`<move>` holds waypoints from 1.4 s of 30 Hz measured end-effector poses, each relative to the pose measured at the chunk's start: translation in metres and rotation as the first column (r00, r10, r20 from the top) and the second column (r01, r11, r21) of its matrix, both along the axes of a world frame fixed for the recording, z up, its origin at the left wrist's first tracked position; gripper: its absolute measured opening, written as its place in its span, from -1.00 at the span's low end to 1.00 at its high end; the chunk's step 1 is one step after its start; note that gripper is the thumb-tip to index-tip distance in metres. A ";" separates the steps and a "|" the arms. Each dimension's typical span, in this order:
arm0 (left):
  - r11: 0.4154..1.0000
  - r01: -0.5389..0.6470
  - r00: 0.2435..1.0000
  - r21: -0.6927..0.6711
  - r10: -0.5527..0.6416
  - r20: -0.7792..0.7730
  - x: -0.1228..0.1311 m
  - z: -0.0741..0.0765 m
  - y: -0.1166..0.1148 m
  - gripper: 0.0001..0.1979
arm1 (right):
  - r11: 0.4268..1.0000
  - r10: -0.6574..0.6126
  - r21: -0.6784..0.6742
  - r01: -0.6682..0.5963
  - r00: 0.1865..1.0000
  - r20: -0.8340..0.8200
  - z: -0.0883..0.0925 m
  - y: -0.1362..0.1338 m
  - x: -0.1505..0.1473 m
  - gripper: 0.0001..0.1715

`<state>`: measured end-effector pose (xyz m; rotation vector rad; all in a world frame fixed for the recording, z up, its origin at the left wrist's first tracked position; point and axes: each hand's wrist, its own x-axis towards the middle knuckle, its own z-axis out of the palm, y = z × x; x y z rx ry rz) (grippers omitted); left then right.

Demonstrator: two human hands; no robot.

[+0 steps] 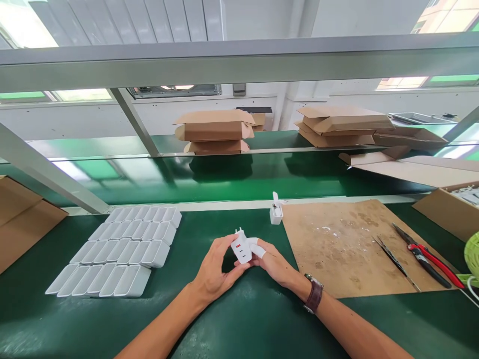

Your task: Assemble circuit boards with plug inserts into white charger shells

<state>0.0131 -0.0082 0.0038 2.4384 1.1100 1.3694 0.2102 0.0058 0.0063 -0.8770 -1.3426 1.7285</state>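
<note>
A white plug adapter (242, 249) with metal prongs at its top and dark and red slots on its face is held between both hands over the green bench. My left hand (215, 267) grips its left side and lower edge with thumb and fingers. From the right, my right hand (275, 264) closes on the same adapter; white coverings wrap some of its fingertips. Beyond the hands stands a small white open-topped housing (276, 215) with a piece sticking up. Rows of white plastic housings (130, 280) sit left of my left hand.
Right of the hands lies a stained cardboard sheet (329, 264) carrying tweezers (396, 262) and red-handled pliers (430, 259). An open carton (445, 209) stands at far right, another box (26, 219) at far left. Folded cartons (217, 124) rest on the back ledge, beneath a metal crossbar (239, 62).
</note>
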 end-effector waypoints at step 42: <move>0.934 -0.002 0.995 -0.358 -0.034 -0.094 0.023 0.016 0.026 -0.63 | 0.421 -0.774 0.815 0.399 0.626 0.093 -0.010 0.047 0.060 -0.42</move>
